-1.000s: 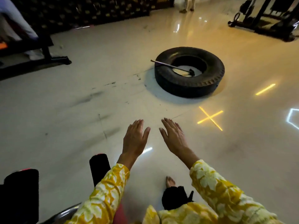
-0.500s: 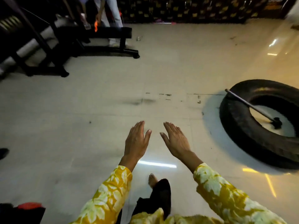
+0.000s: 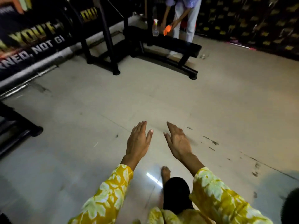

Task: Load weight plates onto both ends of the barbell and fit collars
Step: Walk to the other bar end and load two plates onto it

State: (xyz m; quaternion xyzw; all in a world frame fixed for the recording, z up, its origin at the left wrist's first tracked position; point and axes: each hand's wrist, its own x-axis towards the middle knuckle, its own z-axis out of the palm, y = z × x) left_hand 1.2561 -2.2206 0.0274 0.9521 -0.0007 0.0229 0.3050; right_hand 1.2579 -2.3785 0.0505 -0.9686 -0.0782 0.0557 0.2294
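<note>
My left hand (image 3: 138, 141) and my right hand (image 3: 178, 141) are stretched out in front of me over the pale tiled floor, fingers straight, palms turned toward each other, holding nothing. Yellow flowered sleeves cover both forearms. A long steel bar (image 3: 29, 81) lies on the floor along the left wall; it is blurred and I cannot tell whether it is the barbell. No weight plates or collars show clearly.
A black flat bench (image 3: 169, 46) stands at the back, with a black rack frame (image 3: 105, 46) to its left. A person (image 3: 182, 16) bends over the bench holding an orange cloth beside a spray bottle (image 3: 155, 28). Another black frame foot (image 3: 21, 131) sits at the left edge.
The view has swung left: the tyre with the bar in it has left the frame on the right, and the bench, rack and wall banner have come in. Both hands stay outstretched.
</note>
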